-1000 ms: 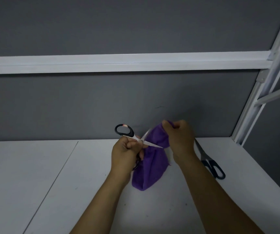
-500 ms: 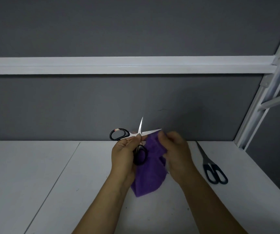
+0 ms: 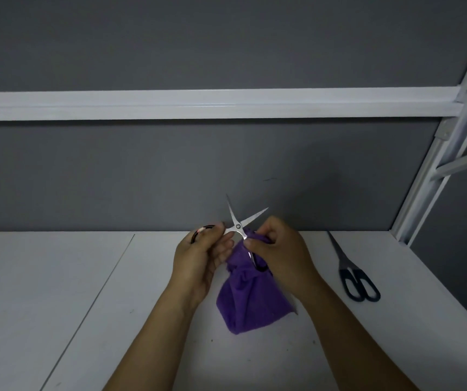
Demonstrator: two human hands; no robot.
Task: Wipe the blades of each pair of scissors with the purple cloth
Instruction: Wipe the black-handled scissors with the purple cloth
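— Above the white table, near its back edge, your left hand grips the small scissors by one black handle loop.

— Its blades stand spread in a V. One tip points up at the grey wall, the other up and to your right.

— Your right hand pinches the purple cloth against the shank just below the pivot. The cloth hangs to the table.

— Cloth and fingers mostly hide the second loop.

— At your right, well apart, the dark-handled scissors lie closed, tip pointing away from you.
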